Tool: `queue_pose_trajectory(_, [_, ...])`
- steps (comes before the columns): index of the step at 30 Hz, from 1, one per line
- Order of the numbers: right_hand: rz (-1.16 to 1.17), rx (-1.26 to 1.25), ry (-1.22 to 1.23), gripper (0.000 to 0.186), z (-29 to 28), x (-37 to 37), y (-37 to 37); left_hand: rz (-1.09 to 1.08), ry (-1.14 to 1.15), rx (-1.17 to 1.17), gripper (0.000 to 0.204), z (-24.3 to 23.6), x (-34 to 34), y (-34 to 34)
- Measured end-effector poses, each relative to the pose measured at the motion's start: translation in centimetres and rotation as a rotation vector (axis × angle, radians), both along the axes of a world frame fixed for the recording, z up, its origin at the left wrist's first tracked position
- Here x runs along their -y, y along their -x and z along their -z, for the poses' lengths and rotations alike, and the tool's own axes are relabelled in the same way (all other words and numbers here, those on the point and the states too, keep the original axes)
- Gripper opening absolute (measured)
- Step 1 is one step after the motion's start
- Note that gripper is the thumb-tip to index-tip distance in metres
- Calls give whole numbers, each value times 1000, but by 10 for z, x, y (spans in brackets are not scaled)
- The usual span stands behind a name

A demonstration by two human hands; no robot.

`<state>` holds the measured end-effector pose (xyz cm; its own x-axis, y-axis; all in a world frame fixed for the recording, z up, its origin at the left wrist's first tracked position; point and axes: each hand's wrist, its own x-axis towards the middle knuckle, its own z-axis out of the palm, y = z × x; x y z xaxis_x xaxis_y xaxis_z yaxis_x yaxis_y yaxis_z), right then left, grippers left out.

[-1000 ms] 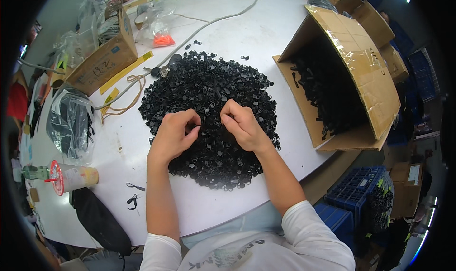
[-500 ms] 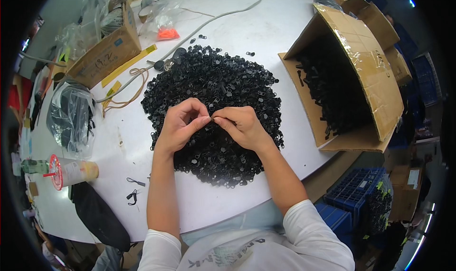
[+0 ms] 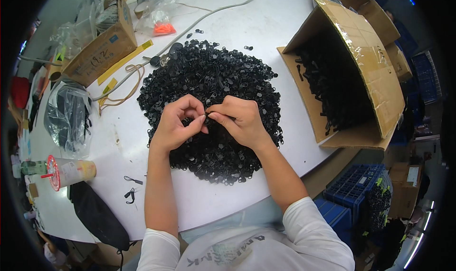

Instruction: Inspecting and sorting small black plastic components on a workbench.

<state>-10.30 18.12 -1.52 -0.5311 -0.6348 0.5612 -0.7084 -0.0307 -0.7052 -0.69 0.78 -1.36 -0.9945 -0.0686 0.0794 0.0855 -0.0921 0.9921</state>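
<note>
A broad heap of small black zipper sliders (image 3: pixel 209 64) covers the middle of the white table. Over it, my left hand (image 3: pixel 183 119) and my right hand (image 3: pixel 237 119) meet with thumbs and index fingertips pinched on a tiny dark piece (image 3: pixel 207 114), probably a slider; its exact shape is hidden. Two black looped pull cords (image 3: pixel 129 195) lie beside my left forearm.
An open cardboard box (image 3: pixel 361 43) of black pieces stands right; another box (image 3: pixel 99 57), bagged items (image 3: pixel 66 119) and a cable (image 3: pixel 213 12) lie left and behind. A drink cup (image 3: pixel 71 172) and black pouch (image 3: pixel 97 214) are near left. Blue crates (image 3: pixel 351 190) are below, right.
Since a second ago my hands have come together, their fingertips meeting on the small piece. My right hand has moved slightly inward.
</note>
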Motion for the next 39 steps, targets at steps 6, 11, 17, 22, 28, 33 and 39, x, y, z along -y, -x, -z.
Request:
queue_pose_trajectory(6, [-25,43,-103,7,-2,4,-4,-210,182,-82,10,-3,9,1])
queue_pose_trajectory(11, [-20,54,-99,9,-1,4,-5,-177,54,4,10,0,11,0])
queue_pose_trajectory(17, [93,-279,-121,8,4,6,-12,-199,135,90,10,-1,8,2])
queue_pose_trajectory(22, [185,-415,-158,6,10,11,-17,-288,310,86,12,-1,-7,6])
queue_pose_trajectory(28, [228,-435,-276,12,15,9,-20,-355,486,19,12,-2,-25,10])
queue_pose_trajectory(33, [306,-267,-223,14,15,13,-23,-413,336,80,12,-3,-36,10])
queue_pose_trajectory(39, [249,-197,-99,15,5,6,-17,-363,156,71,23,-1,-31,16])
